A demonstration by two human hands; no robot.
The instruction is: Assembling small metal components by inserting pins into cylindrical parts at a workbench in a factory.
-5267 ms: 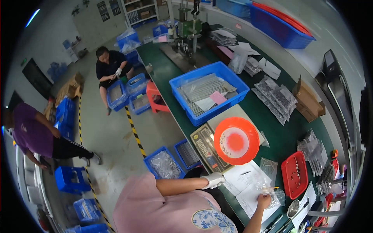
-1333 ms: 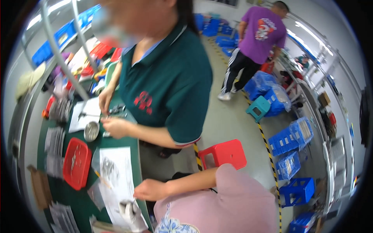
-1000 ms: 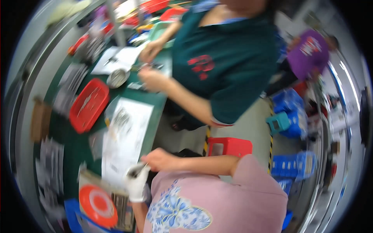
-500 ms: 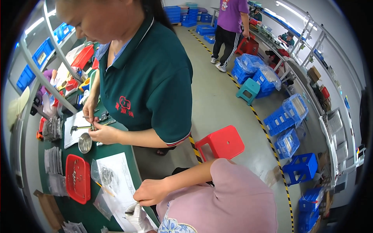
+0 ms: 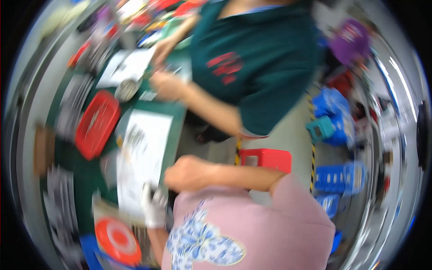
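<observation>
My left hand (image 5: 153, 206), in a white glove, is curled over the edge of the white paper sheet (image 5: 150, 155). Something small and dark shows at its fingers, too blurred to name. Just above it, my bare right hand (image 5: 184, 173) is closed with its back up, its fingertips mostly hidden. On the paper lie several small metal pieces (image 5: 135, 137) in what looks like a clear bag. Left of the sheet, a red tray (image 5: 98, 123) holds a few small pieces. A round metal bowl (image 5: 128, 90) stands beyond the tray.
A co-worker in a green shirt (image 5: 256, 67) stands close at the far side, both hands at the green table (image 5: 85, 180). An orange-red round lid (image 5: 118, 240) lies near left. Grey stacks (image 5: 60, 193) line the left edge. A red stool (image 5: 265, 159) stands on the floor.
My view has swung down and leftward, so the table sits further right and higher, with blur. The orange-red lid has come into view. My hands stay close together by the paper.
</observation>
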